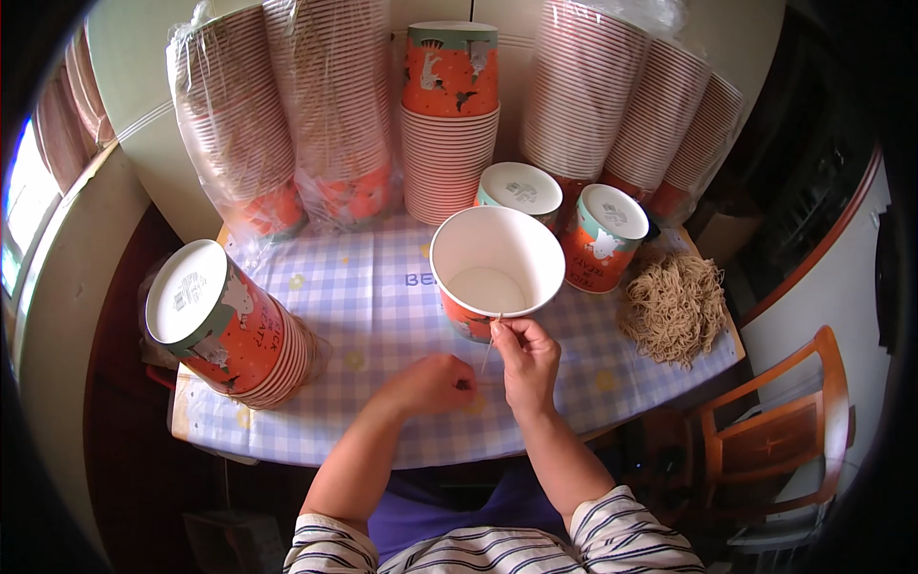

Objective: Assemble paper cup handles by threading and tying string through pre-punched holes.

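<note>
A paper bucket (483,287), white inside and orange with printed figures outside, stands mouth up in front of me. My right hand (531,364) is at its near rim, thumb and forefinger pinching a thin tan cord (487,358). Part of the cord shows at the rim, and another part hangs below the fingertips toward my left hand. My left hand (435,385) is curled closed just left of the right one, low over the tablecloth. What lies inside its fingers, if anything, is hidden. To the right rests a tangled heap of tan cords (677,308).
A nested stack of orange buckets (239,330) leans at the left. Two upside-down buckets, one at back (521,188) and one at right (602,244), flank the open one. A tall stack (449,163) and plastic-wrapped stacks (330,115) line the wall. A wooden chair (775,430) stands right.
</note>
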